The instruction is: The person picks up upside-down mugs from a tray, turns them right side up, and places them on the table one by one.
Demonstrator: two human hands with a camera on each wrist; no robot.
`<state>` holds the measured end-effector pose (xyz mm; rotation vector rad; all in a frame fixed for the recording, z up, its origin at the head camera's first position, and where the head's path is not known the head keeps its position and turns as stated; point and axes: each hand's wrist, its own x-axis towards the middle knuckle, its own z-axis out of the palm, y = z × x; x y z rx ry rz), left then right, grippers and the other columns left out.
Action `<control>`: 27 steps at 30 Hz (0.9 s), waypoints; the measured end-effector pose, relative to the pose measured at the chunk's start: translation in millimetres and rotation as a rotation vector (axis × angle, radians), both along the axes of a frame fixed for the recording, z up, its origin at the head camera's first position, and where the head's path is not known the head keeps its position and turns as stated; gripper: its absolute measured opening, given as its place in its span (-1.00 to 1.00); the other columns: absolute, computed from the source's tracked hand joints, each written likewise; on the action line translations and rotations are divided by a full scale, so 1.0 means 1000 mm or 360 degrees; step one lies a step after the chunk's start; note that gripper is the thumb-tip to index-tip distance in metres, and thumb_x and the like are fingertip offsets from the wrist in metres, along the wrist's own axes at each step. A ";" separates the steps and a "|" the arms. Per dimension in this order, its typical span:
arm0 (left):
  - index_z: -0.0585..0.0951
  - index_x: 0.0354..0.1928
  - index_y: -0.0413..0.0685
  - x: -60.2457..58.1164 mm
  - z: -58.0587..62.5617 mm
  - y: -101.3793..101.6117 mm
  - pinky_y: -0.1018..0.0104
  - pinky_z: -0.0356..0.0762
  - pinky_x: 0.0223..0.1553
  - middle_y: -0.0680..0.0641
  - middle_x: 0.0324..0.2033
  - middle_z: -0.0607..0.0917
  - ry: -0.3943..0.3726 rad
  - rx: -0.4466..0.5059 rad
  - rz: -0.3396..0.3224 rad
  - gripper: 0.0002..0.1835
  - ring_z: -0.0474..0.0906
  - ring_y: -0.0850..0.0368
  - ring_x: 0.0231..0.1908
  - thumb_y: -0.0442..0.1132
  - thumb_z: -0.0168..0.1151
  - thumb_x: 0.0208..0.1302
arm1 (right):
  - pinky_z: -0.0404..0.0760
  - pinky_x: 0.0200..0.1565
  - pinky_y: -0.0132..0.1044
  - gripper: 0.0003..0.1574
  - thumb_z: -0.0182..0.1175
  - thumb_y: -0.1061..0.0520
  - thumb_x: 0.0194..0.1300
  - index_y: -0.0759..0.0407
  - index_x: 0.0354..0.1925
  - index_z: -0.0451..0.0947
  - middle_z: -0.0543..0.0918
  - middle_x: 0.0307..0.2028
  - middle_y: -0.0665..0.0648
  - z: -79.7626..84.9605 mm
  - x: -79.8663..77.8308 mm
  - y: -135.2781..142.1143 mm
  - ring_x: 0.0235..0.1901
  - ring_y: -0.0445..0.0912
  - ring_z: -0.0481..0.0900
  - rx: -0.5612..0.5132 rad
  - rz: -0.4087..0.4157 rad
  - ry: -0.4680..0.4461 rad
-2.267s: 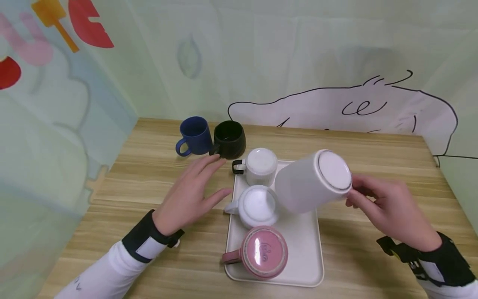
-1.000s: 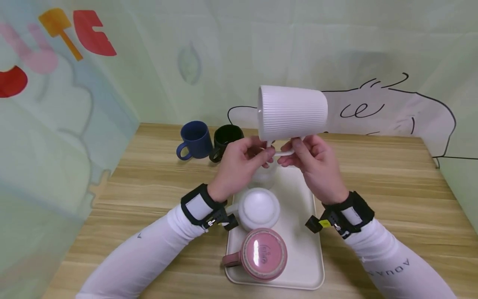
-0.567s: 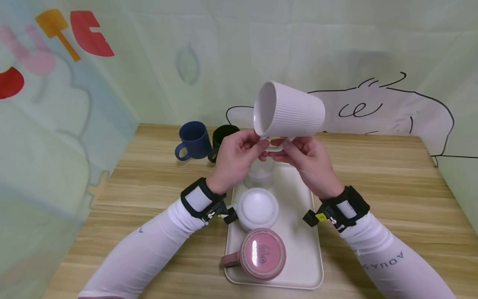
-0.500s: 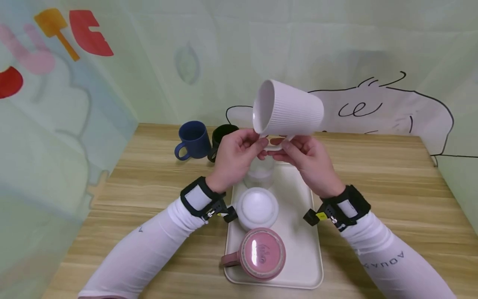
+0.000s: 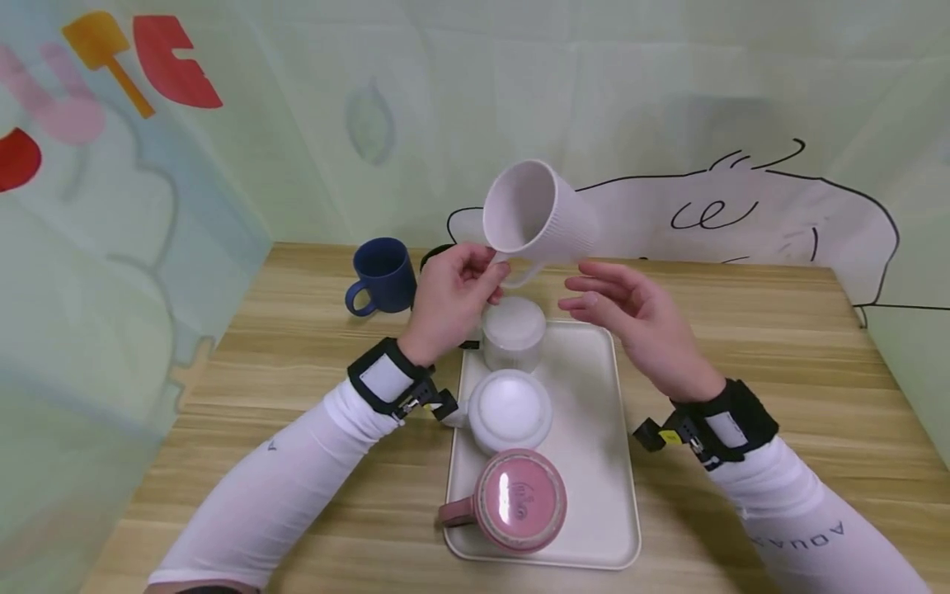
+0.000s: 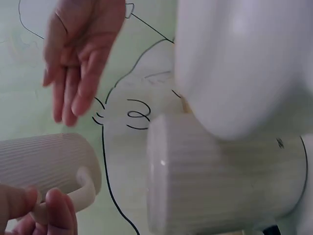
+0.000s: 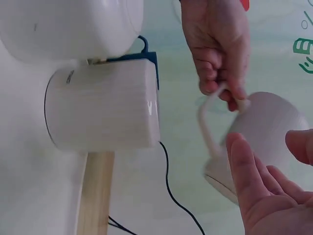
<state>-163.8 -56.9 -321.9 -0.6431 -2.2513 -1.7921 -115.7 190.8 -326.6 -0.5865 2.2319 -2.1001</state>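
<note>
A white ribbed mug (image 5: pixel 567 227) is held in the air above the far end of the tray, its mouth tilted toward the left. My left hand (image 5: pixel 453 301) pinches its handle (image 5: pixel 523 276) between thumb and fingers, which the left wrist view shows close up. My right hand (image 5: pixel 646 326) is just right of the mug, fingers extended and apart from it. Below, on the white tray (image 5: pixel 594 462), a ribbed white mug (image 5: pixel 514 334), a rounder white mug (image 5: pixel 510 411) and a pink mug (image 5: pixel 521 502) stand upside down in a row, handles to the left.
A blue mug (image 5: pixel 384 274) stands upright at the back left of the wooden table (image 5: pixel 312 346). A black mug beside it is mostly hidden behind my left hand. A printed cloth backdrop (image 5: pixel 668 99) rises behind the table's far edge. The tray's right side is bare.
My right hand lifted the white mug off the tray and both hands held its handle. Now the right hand has let go and moved right, while the left keeps the mug, turned further leftward.
</note>
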 end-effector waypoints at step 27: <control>0.66 -0.15 -0.18 -0.020 -0.026 -0.016 0.30 0.47 -0.40 -0.02 -0.38 0.61 0.0033 -0.0740 0.0343 -0.81 0.49 0.11 -0.40 -0.20 0.31 0.34 | 0.47 0.15 -0.42 -0.39 0.27 0.30 0.32 0.17 0.32 0.44 0.54 0.22 0.00 -0.006 0.051 0.066 0.16 -0.14 0.52 0.0867 -0.0276 0.0552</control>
